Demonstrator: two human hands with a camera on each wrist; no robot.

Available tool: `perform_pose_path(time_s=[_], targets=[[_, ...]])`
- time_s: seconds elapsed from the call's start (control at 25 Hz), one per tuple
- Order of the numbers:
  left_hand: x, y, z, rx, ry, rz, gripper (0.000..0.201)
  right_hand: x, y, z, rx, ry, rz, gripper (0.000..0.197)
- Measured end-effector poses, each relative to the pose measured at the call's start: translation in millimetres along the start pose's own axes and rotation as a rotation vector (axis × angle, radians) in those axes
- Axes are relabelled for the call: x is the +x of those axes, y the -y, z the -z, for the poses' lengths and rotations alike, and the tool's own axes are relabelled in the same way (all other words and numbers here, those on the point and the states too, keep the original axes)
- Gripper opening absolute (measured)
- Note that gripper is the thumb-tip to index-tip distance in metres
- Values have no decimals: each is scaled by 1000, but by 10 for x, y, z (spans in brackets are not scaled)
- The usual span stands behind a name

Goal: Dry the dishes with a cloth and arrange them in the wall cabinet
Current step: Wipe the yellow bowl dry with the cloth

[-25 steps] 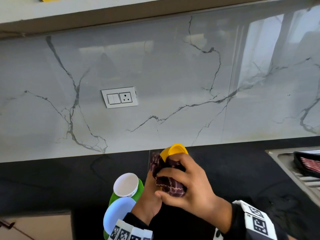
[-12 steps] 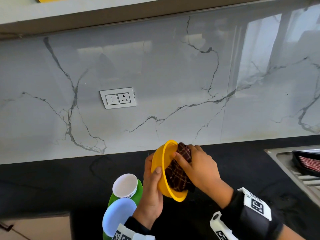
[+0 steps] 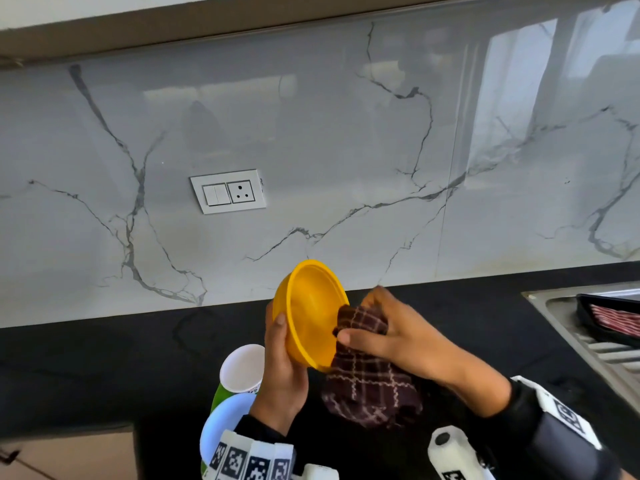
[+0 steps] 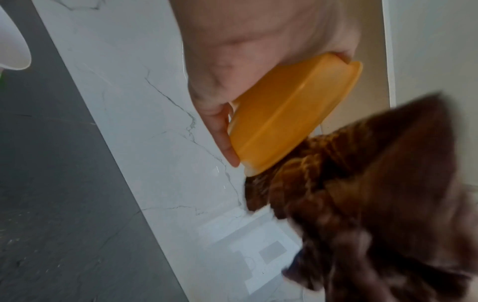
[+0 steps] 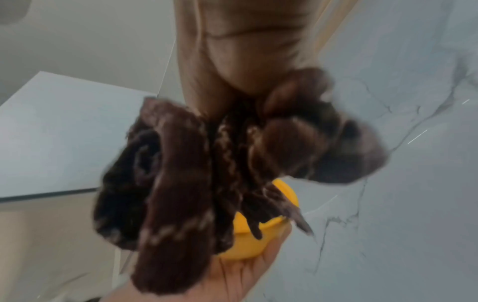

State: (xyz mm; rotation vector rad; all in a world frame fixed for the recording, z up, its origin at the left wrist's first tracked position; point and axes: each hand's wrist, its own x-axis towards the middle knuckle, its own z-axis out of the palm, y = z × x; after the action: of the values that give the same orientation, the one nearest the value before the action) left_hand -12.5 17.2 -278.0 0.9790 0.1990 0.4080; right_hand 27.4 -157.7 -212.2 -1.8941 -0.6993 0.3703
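You have one yellow bowl (image 3: 313, 315), one checked cloth (image 3: 370, 386), one white cup (image 3: 242, 368), one blue bowl (image 3: 221, 424), one green dish (image 3: 219, 396).

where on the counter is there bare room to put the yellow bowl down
Bare black counter lies left of the white cup, and between the cloth and the sink. It is crowded below the yellow bowl: cup, blue bowl and green dish are stacked there.

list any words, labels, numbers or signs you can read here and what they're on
No readable words or numbers anywhere.
Wristbands: black-and-white square marker codes, no letters.
White cup: small print near its rim, too small to read.
Switch and socket plate: unmarked.
Yellow bowl and checked cloth: no text.
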Motion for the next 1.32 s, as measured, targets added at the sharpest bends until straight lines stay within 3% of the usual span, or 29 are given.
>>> perform_pose_path(time_s=[0.08, 0.16, 0.28, 0.4, 0.48, 0.56, 0.76, 0.96, 1.04, 1.12, 1.2, 1.32], targets=[[-9, -34, -29, -44, 17, 61, 114, 35, 7, 109, 280, 28, 58, 62], [-47, -54, -87, -89, 101, 133, 104, 121, 2, 175, 214, 75, 180, 60], [-101, -30, -149, -123, 170, 166, 82, 283, 22, 103, -164, 84, 532, 47], [-149, 13, -170, -164, 197, 194, 76, 428, -15, -35, -730, -128, 930, 35], [-173, -4, -156, -199, 204, 226, 78, 469, -54, -107, -984, -235, 1021, 35], [-165, -44, -137, -203, 199, 226, 78, 449, -69, -183, -1108, -244, 918, 48], [-121, -111, -75, -196, 72, 187, 63, 337, -44, -310, -1137, -162, 544, 75], [-180, -112, -89, -91, 78, 166, 61, 284, 55, -311, -1213, -88, 433, 74], [-168, -88, -66, -5, 117, 108, 78, 211, 103, -320, -1191, -20, 354, 68], [-176, -73, -71, 75, 174, 47, 92, 136, 129, -317, -1086, 20, 314, 57], [-185, -49, -65, 88, 218, 18, 82, 116, 165, -263, -938, 137, 229, 44], [-189, -76, -91, 79, 244, -26, 84, 128, 165, -186, -452, 308, 68, 33]])
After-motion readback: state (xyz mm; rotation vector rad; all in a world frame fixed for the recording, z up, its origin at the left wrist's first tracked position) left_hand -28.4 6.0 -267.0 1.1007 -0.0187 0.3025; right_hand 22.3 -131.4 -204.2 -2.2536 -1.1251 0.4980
